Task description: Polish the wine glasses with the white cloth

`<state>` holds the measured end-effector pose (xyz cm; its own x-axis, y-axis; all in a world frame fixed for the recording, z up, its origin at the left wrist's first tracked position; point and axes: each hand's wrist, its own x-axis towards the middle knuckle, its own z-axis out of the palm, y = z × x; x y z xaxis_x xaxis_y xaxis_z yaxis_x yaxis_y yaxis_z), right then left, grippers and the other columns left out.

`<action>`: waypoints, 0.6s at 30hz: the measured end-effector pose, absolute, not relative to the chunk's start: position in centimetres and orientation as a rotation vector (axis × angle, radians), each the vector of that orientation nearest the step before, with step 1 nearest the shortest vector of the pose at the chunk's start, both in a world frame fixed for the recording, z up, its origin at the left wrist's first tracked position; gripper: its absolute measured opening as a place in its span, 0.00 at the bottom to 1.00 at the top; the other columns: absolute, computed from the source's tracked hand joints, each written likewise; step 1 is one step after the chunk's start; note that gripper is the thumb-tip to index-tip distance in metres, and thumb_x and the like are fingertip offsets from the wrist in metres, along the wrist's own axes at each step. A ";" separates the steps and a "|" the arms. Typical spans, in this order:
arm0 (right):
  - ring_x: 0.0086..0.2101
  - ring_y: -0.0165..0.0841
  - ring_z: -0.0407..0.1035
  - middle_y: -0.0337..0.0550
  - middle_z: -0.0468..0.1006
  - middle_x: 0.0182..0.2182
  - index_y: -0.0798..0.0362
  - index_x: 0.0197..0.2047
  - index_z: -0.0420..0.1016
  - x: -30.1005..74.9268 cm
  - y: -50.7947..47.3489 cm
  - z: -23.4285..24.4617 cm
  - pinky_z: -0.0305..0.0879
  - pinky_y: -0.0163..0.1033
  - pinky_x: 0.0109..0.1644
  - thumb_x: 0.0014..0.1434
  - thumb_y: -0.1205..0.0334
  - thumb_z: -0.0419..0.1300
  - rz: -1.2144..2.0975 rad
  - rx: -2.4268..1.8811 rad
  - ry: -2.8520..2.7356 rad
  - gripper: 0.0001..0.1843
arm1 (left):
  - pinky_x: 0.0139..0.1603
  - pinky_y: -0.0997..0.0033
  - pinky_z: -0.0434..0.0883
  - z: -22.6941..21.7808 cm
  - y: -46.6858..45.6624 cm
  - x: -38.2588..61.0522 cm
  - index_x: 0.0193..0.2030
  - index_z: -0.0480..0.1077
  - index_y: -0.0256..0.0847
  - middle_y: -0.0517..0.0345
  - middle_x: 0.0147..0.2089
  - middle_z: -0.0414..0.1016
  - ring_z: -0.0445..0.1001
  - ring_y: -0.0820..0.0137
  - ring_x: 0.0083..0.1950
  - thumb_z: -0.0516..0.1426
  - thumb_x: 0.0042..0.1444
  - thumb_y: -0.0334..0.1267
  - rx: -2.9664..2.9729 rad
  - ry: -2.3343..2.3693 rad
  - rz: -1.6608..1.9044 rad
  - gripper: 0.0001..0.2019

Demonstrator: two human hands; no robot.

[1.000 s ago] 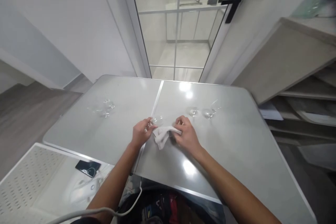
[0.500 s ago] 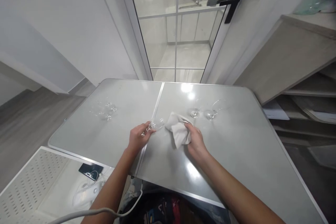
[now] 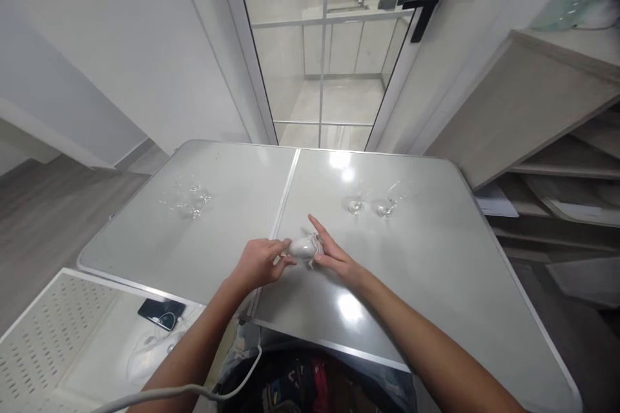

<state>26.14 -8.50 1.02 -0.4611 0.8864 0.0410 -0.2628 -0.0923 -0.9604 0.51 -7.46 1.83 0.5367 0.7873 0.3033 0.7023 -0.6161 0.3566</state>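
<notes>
My left hand (image 3: 261, 262) is closed on a small stemmed glass, its fingers hiding the stem and foot. The glass (image 3: 301, 248) lies sideways above the table seam, its bowl toward the right. White cloth fills the bowl and bunches out at the rim. At that rim, my right hand (image 3: 339, 257) grips the cloth (image 3: 318, 247) between thumb and fingers, with one finger stretched out forward. Two more stemmed glasses stand beyond on the right, one glass (image 3: 356, 206) and another glass (image 3: 386, 208). Several clear glasses (image 3: 194, 197) are grouped on the left half of the table.
The grey folding table (image 3: 426, 284) has a metal edge and a centre seam. A white perforated surface (image 3: 43, 335) at lower left bears a phone (image 3: 161, 313) with a cable. A glass door (image 3: 339, 51) stands behind the table, shelves (image 3: 571, 168) at right.
The cloth, loose in my right hand before, is now inside the glass bowl. My right hand has moved left to the glass, and my hands are close together.
</notes>
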 end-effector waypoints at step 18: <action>0.37 0.33 0.75 0.39 0.80 0.42 0.40 0.79 0.40 25.3 -9.0 1.3 0.73 0.42 0.48 0.56 0.55 0.72 1.863 -0.670 -0.997 0.59 | 0.33 0.70 0.71 4.8 -7.3 0.1 0.48 0.81 0.39 0.54 0.29 0.79 0.74 0.70 0.28 0.60 0.65 0.47 2.461 1.240 0.595 0.15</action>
